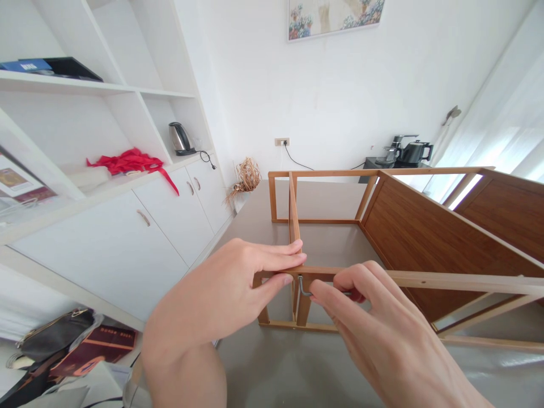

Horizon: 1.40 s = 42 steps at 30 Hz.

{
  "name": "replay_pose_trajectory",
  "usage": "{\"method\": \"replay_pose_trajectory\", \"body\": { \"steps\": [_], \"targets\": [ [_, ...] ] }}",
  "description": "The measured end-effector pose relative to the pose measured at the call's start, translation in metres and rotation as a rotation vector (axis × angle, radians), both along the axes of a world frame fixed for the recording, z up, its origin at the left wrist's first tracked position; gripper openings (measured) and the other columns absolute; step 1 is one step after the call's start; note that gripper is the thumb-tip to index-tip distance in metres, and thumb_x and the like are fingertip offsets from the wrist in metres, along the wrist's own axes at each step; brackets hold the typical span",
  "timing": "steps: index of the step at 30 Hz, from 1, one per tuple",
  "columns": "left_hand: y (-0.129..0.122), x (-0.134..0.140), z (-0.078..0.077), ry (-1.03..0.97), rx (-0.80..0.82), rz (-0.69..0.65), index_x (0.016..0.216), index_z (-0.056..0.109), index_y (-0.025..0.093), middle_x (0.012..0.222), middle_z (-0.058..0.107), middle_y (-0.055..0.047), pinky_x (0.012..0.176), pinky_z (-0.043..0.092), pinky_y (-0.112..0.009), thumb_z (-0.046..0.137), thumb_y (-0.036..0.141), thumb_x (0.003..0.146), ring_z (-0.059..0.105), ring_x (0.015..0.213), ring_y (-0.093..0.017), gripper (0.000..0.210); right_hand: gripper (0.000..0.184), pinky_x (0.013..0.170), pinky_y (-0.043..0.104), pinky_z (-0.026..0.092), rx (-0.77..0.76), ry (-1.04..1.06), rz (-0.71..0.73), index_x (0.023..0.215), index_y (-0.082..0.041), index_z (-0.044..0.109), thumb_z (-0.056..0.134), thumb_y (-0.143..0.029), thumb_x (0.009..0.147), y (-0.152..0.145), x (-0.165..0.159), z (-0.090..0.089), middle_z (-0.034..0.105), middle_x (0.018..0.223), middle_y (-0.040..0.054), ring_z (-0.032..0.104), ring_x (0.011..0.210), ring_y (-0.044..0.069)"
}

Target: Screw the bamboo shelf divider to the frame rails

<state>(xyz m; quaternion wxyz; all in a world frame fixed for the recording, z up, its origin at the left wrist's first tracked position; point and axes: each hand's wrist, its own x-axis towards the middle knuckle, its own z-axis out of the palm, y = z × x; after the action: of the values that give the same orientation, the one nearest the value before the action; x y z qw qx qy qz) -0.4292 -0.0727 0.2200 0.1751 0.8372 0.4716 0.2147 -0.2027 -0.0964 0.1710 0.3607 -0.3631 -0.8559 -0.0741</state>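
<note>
A bamboo-coloured wooden shelf frame point(403, 277) lies on its side in front of me. My left hand point(250, 275) is closed around the corner where a crosspiece point(294, 209) meets the near rail, fingers on top and thumb below. In my right hand point(374, 317) a bent metal hex key point(303, 288) is pinched between thumb and fingers. Its short end meets the near rail just right of my left fingertips; the bolt head there is too small to make out. Most of the key's long arm is hidden by my right fingers.
Brown shelf panels point(433, 243) stand within the frame on the right. The frame rests on a grey surface point(255, 368). White cabinets point(114, 243) line the left side, with a kettle point(181, 139) and red cloth point(131, 161). Dried plants point(247, 174) stand behind; appliances point(408, 152) are at back right.
</note>
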Motion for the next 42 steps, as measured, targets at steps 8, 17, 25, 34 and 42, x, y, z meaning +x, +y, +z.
{"method": "replay_pose_trajectory", "body": {
  "steps": [8, 17, 25, 34, 42],
  "targets": [
    [0.0, 0.001, 0.0, 0.001, -0.006, 0.012, 0.129, 0.065, 0.04, 0.138, 0.057, 0.014, 0.099, 0.057, -0.027, 0.053, 0.026, 0.094, 0.06, 0.125, -0.02, 0.039, 0.031, 0.059, 0.024, 0.041, -0.038, -0.017, -0.031, 0.099, -0.021, 0.064, 0.043, -0.003, 0.087, -0.004, 0.0, 0.002, 0.052, 0.083, 0.0037, 0.044, 0.07, 0.014],
    [0.0, 0.002, 0.0, -0.022, 0.008, 0.002, 0.127, 0.067, 0.039, 0.137, 0.058, 0.015, 0.103, 0.054, -0.027, 0.054, 0.025, 0.094, 0.061, 0.125, -0.019, 0.038, 0.036, 0.055, 0.024, 0.04, 0.151, -0.078, -0.076, 0.1, -0.019, 0.065, 0.038, -0.004, 0.082, -0.001, -0.007, 0.013, 0.051, 0.084, 0.007, 0.044, 0.07, 0.016],
    [0.0, 0.002, 0.001, -0.021, 0.006, 0.002, 0.127, 0.066, 0.04, 0.137, 0.058, 0.015, 0.1, 0.057, -0.026, 0.054, 0.024, 0.094, 0.06, 0.125, -0.019, 0.039, 0.033, 0.059, 0.026, 0.039, 0.074, -0.083, -0.052, 0.101, -0.019, 0.064, 0.04, -0.004, 0.085, -0.004, -0.006, 0.012, 0.053, 0.087, 0.0067, 0.044, 0.073, 0.016],
    [0.0, 0.0, -0.001, 0.016, 0.015, 0.006, 0.129, 0.065, 0.041, 0.139, 0.056, 0.016, 0.098, 0.056, -0.023, 0.052, 0.026, 0.095, 0.059, 0.126, -0.018, 0.039, 0.02, 0.062, 0.029, 0.032, 0.097, -0.077, -0.036, 0.081, -0.019, 0.059, 0.048, -0.011, 0.096, -0.001, -0.004, -0.002, 0.052, 0.069, 0.0003, 0.046, 0.064, 0.014],
    [0.001, -0.001, -0.002, 0.019, 0.023, 0.011, 0.127, 0.066, 0.042, 0.138, 0.057, 0.016, 0.097, 0.057, -0.022, 0.052, 0.026, 0.095, 0.06, 0.126, -0.018, 0.038, 0.027, 0.048, 0.03, 0.02, -0.004, -0.115, 0.011, 0.075, -0.022, 0.043, 0.042, -0.018, 0.101, 0.007, -0.015, -0.024, 0.044, 0.055, -0.0071, 0.035, 0.044, 0.011]
  ]
}}
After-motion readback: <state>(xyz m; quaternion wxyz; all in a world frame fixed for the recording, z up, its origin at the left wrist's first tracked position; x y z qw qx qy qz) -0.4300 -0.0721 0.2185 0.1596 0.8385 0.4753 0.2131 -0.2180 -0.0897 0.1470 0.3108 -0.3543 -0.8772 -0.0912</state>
